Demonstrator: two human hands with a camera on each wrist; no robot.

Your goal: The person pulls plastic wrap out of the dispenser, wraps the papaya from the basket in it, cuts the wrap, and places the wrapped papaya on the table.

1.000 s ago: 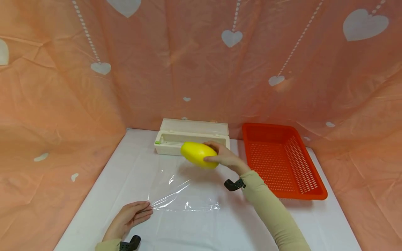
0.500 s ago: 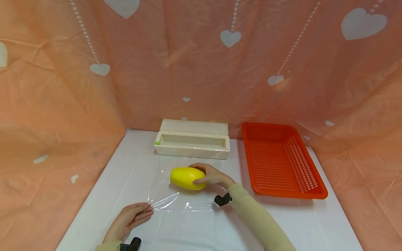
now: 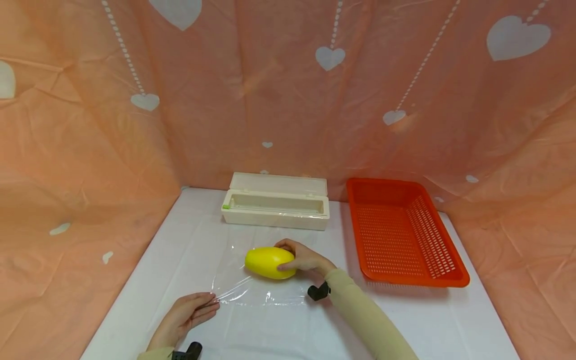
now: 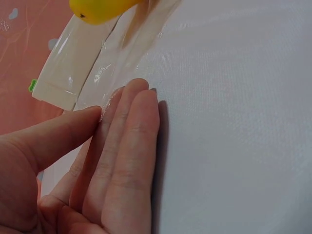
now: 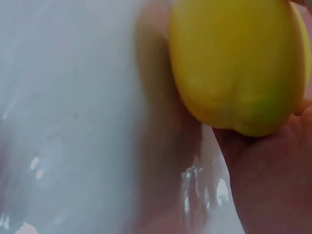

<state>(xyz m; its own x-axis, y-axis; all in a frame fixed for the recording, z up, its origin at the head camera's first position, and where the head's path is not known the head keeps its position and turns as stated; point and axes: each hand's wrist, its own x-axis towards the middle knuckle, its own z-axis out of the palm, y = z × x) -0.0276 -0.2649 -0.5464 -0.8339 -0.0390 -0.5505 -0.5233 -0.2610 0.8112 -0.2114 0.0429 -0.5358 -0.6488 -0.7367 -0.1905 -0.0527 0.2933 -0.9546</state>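
The left hand (image 3: 186, 315) pinches a corner of clear film (image 3: 252, 291), which spreads rightward from that grip; thin, probably clingy, it suits edge holds. Farther right, over it, the yellow fruit (image 3: 265, 262) sits in the grip of the right hand (image 3: 305, 259): likely light, firm, slick, best clasped round one end.

I record the fruit (image 3: 265, 262) as yellow, with a greenish tinge at one end and a dark spot at the other, and the film (image 3: 270, 296) as colourless with white glints. My sleeve (image 3: 369, 315) is plain khaki, the wrist device (image 3: 318, 291) black, the cloth (image 3: 270, 337) white, the box (image 3: 270, 219) cream with a green tab (image 3: 226, 206), and the basket (image 3: 414, 281) orange-red with a perforated grid. I find the backdrop (image 3: 288, 120) peach-orange, patterned with pale hearts (image 3: 330, 58) and dotted strings (image 3: 335, 25).
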